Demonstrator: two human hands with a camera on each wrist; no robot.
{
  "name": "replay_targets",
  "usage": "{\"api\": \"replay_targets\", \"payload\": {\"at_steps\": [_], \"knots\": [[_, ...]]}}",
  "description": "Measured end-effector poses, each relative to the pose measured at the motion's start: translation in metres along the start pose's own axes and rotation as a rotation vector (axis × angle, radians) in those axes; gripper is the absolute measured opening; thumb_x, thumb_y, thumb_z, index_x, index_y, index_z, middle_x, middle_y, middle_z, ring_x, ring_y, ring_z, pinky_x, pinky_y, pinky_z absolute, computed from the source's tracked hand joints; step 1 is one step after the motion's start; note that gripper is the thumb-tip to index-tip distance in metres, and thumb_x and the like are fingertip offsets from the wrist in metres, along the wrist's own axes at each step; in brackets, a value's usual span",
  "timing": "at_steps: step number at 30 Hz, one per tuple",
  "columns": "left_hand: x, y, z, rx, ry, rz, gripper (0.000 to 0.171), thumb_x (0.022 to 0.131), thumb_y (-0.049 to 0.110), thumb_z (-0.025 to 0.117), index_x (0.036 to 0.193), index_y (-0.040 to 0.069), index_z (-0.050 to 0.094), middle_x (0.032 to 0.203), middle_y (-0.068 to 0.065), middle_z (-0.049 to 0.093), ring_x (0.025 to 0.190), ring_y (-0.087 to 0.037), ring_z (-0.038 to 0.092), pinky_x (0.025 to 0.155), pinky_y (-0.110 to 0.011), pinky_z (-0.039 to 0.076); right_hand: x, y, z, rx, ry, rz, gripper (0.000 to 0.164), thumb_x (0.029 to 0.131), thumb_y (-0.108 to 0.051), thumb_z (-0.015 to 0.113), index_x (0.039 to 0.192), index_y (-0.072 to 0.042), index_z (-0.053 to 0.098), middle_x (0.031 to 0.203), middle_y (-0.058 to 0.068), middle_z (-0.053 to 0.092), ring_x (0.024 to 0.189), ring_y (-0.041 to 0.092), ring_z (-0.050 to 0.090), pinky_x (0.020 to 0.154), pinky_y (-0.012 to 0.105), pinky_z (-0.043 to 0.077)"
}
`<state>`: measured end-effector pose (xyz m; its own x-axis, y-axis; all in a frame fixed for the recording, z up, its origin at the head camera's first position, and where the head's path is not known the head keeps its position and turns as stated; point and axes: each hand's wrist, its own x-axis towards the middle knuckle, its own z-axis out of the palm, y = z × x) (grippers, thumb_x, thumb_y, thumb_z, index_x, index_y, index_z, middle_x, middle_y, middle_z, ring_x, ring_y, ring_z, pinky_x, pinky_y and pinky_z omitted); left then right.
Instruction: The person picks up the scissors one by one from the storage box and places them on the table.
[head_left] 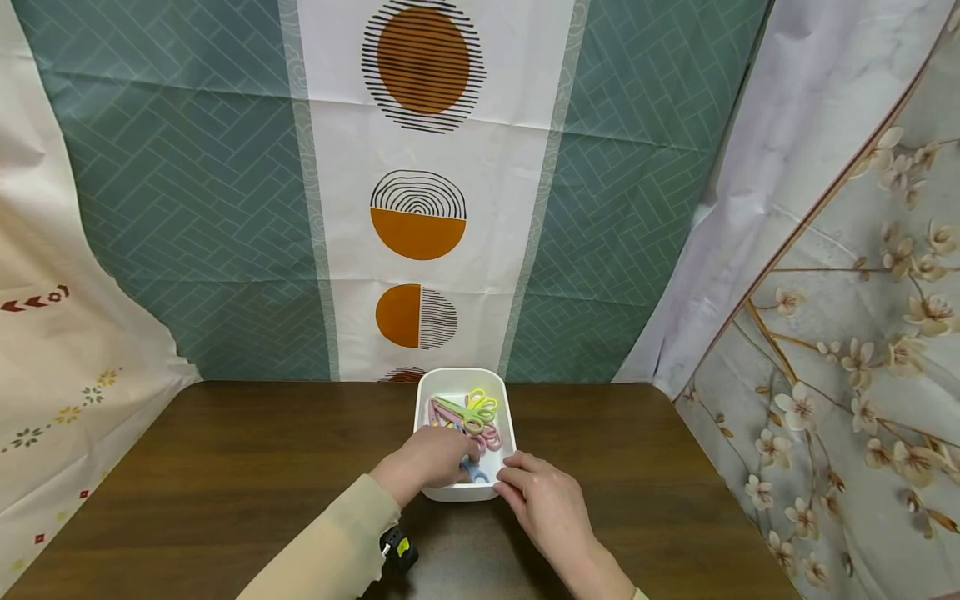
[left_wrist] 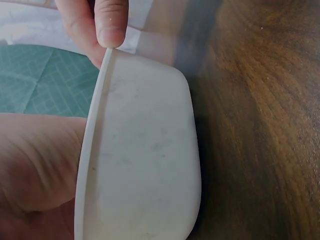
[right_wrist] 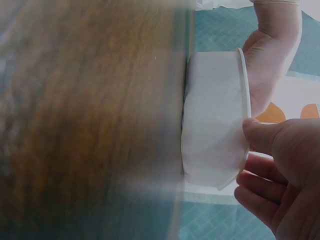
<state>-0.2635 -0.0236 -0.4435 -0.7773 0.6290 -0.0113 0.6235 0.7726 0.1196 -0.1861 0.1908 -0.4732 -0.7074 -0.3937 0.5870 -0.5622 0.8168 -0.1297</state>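
Observation:
A white plastic bin (head_left: 459, 493) stands on the table with several pairs of scissors inside. Green scissors (head_left: 471, 414), yellow-handled scissors (head_left: 482, 400) and pink-handled scissors (head_left: 491, 437) lie toward its far side. My left hand (head_left: 437, 454) reaches over the left wall into the bin, beside blue-handled scissors (head_left: 477, 473). Its fingertips are hidden, so a grip on them cannot be made out. With thumb and fingers, my right hand (right_wrist: 285, 160) pinches the bin's rim at the near right corner. In the left wrist view the bin wall covers the left fingers.
Dark brown wooden table (head_left: 615, 467) extends to both sides of the bin. A patterned green and white cloth (head_left: 225, 208) hangs behind its far edge. Floral cloth (head_left: 847, 375) hangs at the right and cream cloth (head_left: 67, 333) at the left. A black wrist strap (head_left: 399, 547) circles the left wrist.

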Motion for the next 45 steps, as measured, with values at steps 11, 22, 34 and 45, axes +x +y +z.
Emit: {"api": "replay_targets", "payload": {"at_steps": [11, 22, 34, 45], "knots": [[0.005, 0.001, 0.002, -0.001, -0.012, -0.068, 0.018, 0.094, 0.017, 0.083, 0.111, 0.024, 0.082, 0.098, 0.003, 0.077, 0.082, -0.019, 0.062, 0.093, -0.05, 0.056, 0.0, 0.001, 0.002, -0.011, -0.006, 0.006, 0.011, 0.091, -0.026, 0.092, 0.098, -0.02, 0.086, 0.114, -0.002, 0.078, 0.104, 0.018, 0.077, 0.081, 0.04, 0.064], [0.003, 0.007, 0.003, -0.013, 0.002, -0.123, 0.018, 0.093, 0.014, 0.083, 0.107, 0.024, 0.078, 0.096, -0.001, 0.075, 0.084, -0.024, 0.06, 0.099, -0.055, 0.052, -0.001, 0.0, 0.002, -0.012, -0.028, 0.018, 0.012, 0.092, -0.027, 0.092, 0.099, -0.019, 0.086, 0.115, -0.002, 0.078, 0.103, 0.017, 0.076, 0.082, 0.041, 0.064], [0.003, 0.007, 0.005, -0.02, 0.037, -0.147, 0.038, 0.095, 0.022, 0.087, 0.131, 0.022, 0.077, 0.116, -0.007, 0.079, 0.104, -0.031, 0.071, 0.109, -0.061, 0.048, -0.001, 0.001, 0.002, -0.006, -0.016, 0.013, 0.01, 0.091, -0.025, 0.092, 0.098, -0.02, 0.086, 0.114, -0.002, 0.078, 0.102, 0.017, 0.076, 0.082, 0.04, 0.064], [0.004, 0.007, 0.012, 0.209, 0.206, -0.086, 0.032, 0.091, 0.032, 0.091, 0.119, 0.02, 0.082, 0.1, -0.004, 0.082, 0.089, -0.029, 0.077, 0.089, -0.05, 0.059, 0.0, 0.001, 0.002, 0.005, 0.015, -0.007, 0.01, 0.091, -0.023, 0.092, 0.097, -0.019, 0.086, 0.112, -0.001, 0.078, 0.1, 0.017, 0.077, 0.08, 0.04, 0.064]]}}
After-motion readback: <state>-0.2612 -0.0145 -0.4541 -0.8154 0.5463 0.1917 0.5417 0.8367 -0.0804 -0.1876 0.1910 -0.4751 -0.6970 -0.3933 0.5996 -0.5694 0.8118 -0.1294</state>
